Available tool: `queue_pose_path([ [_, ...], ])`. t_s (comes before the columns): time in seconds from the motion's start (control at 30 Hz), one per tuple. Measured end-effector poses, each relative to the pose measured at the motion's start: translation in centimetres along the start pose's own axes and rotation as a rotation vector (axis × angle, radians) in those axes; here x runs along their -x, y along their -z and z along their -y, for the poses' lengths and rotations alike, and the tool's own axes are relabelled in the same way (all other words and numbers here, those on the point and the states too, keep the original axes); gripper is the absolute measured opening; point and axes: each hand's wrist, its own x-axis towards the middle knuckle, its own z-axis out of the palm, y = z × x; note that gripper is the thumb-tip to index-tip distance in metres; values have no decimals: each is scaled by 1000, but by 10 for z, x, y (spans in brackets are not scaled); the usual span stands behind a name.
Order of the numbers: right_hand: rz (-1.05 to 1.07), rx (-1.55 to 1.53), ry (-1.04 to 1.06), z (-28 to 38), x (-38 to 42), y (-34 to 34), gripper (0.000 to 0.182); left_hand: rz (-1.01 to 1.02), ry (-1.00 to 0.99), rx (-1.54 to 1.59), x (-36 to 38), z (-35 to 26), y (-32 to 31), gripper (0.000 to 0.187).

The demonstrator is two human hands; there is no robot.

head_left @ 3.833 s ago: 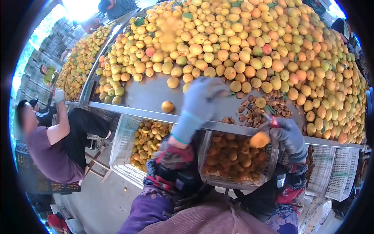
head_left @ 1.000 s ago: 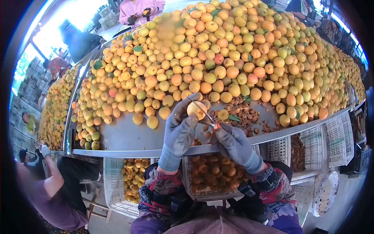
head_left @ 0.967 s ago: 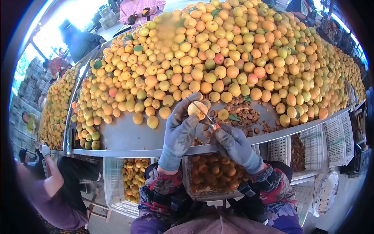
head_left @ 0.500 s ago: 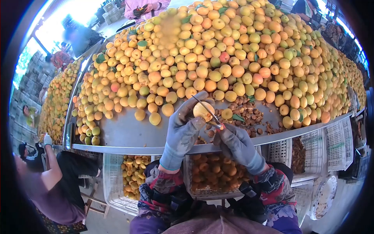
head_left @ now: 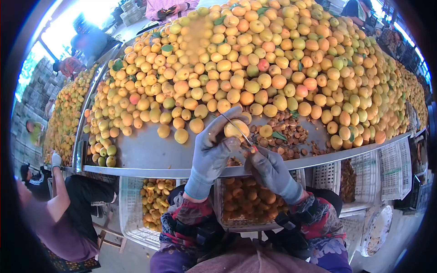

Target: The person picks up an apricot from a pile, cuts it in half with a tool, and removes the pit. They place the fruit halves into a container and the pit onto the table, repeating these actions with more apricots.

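My left hand (head_left: 210, 152), in a grey glove with dark-stained fingers, is closed round a yellow-orange fruit (head_left: 236, 129). My right hand (head_left: 273, 170), gloved the same way, pinches a thin metal tool with a reddish tip (head_left: 253, 149). The tool's slim shaft (head_left: 237, 128) lies across the front of the fruit. Both hands are just above the metal table's front rim (head_left: 182, 173). Behind them rises a large heap of yellow, orange and greenish fruits (head_left: 273, 59). Brown pits or fruit pieces (head_left: 291, 132) lie beyond my right hand.
Below the rim stand a white crate of fruit (head_left: 132, 211), another crate of fruit (head_left: 248, 200) at my lap, and more crates (head_left: 395, 170) at right. A co-worker (head_left: 57, 214) sits at left. Other people are across the table, one in a pink sleeve (head_left: 166, 7).
My right hand has shifted slightly left and down with the tool. The fruit in my left hand has moved a little left. The co-worker's gloved hand at left has shifted slightly.
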Motion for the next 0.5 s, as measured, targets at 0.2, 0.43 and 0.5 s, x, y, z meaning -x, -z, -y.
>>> queue_pose_path([
  [0.2,-124,8,-9,5,-1,-3,38,-105,46,136,0,6,-11,61],
  [0.43,-157,242,87,7,-2,1,33,-98,-2,-68,-1,12,-7,62],
  [0.5,-179,306,122,6,-2,1,32,-134,6,-14,0,16,-11,62],
])
